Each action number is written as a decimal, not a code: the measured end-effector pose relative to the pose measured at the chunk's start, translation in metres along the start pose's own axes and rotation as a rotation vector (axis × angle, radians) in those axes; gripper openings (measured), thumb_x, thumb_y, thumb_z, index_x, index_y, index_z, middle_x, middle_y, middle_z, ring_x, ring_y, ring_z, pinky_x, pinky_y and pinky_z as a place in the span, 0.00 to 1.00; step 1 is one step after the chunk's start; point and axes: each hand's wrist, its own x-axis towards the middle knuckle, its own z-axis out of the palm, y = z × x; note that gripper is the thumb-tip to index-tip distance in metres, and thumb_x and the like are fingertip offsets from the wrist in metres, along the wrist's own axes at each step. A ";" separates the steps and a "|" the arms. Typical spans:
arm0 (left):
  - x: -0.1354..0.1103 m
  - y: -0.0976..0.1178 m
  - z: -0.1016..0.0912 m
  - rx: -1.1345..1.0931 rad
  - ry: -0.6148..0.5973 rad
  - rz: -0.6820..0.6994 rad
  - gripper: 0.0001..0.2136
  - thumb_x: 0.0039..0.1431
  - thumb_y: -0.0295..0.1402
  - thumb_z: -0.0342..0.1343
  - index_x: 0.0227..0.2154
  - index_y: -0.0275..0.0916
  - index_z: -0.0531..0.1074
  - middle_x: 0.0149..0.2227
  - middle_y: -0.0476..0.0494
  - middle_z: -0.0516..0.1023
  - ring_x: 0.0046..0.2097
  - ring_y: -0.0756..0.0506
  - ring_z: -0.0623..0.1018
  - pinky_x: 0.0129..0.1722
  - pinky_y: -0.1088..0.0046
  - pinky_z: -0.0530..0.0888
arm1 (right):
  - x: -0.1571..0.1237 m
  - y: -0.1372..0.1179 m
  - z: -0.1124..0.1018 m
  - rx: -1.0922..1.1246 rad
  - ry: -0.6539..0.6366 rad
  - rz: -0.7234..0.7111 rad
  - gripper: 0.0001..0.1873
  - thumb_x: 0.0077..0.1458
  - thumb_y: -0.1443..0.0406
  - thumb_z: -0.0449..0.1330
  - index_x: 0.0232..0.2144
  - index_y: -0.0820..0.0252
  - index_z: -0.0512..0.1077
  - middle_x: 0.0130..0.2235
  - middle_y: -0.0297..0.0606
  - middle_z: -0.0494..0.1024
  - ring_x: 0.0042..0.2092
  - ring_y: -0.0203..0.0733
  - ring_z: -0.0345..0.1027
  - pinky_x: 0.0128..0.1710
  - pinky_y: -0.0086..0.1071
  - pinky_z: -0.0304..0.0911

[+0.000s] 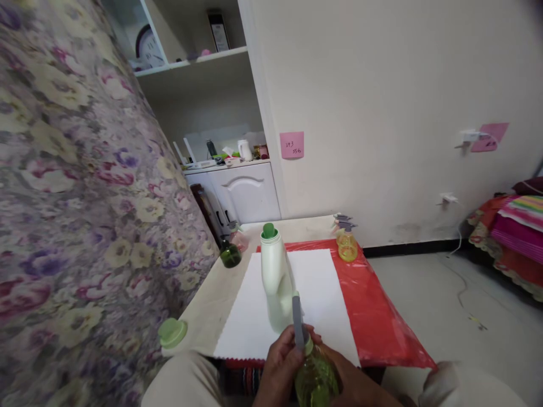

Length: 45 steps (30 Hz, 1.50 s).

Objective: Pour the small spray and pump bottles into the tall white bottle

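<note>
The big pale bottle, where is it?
Head view, middle: the big pale bottle stands on the white sheet, left of and beyond the held green spray bottle.

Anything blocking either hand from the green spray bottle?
Nothing visible. The left hand grips near the gray sprayer head, the right hand the green spray bottle from its right; the pale green jug stands beyond, not between.
</note>
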 end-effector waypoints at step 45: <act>-0.023 0.074 0.026 0.436 0.295 0.255 0.18 0.53 0.40 0.61 0.46 0.41 0.74 0.47 0.37 0.79 0.41 0.41 0.77 0.39 0.69 0.73 | -0.005 0.013 -0.016 -0.007 0.025 0.013 0.46 0.26 0.62 0.76 0.51 0.56 0.66 0.48 0.39 0.73 0.50 0.51 0.65 0.48 0.39 0.60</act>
